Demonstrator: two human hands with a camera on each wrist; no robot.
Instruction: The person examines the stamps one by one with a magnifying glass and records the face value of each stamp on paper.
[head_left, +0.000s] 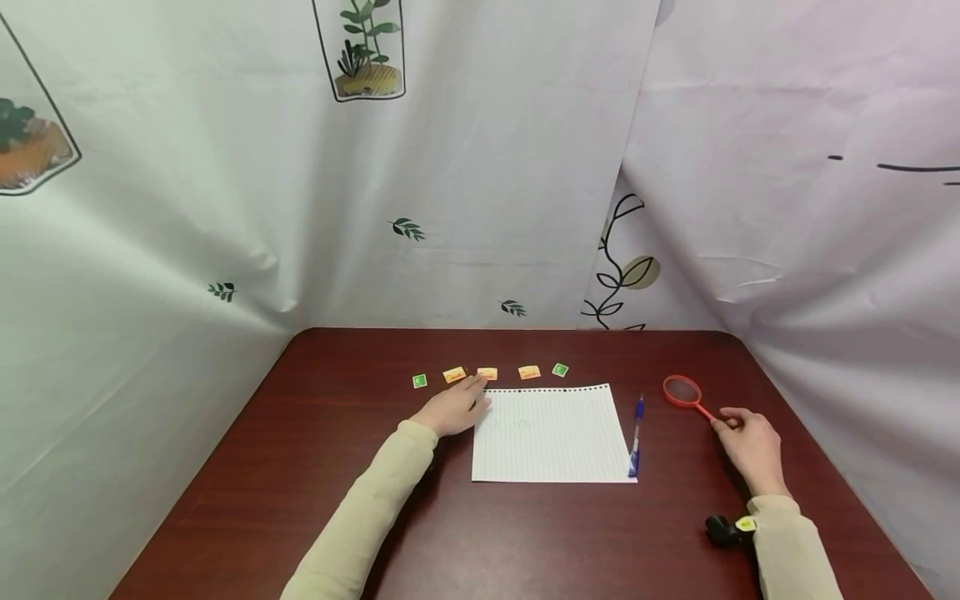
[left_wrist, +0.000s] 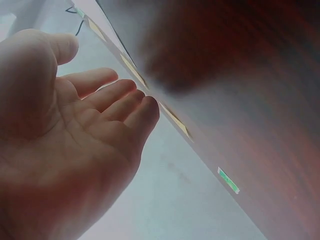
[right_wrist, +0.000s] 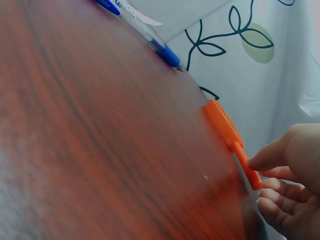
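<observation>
My left hand (head_left: 452,407) reaches over the upper left corner of a lined sheet of paper (head_left: 551,437), its fingers nearly straight. Its fingertips are close to an orange stamp-like piece (head_left: 489,373), with nothing held in the palm in the left wrist view. At the right, my right hand (head_left: 753,450) pinches the handle end of a red magnifying glass (head_left: 682,390) between thumb and fingers. In the right wrist view the thumb lies against the orange-red handle (right_wrist: 242,156). The round lens end points away from me, low at the table surface.
A blue pen (head_left: 636,442) lies along the paper's right edge. Two more orange pieces (head_left: 529,372) and two green ones (head_left: 419,381) form a row behind the paper. A black device (head_left: 723,531) is at the right wrist. Printed white cloth (head_left: 480,167) hangs behind the brown table (head_left: 247,492).
</observation>
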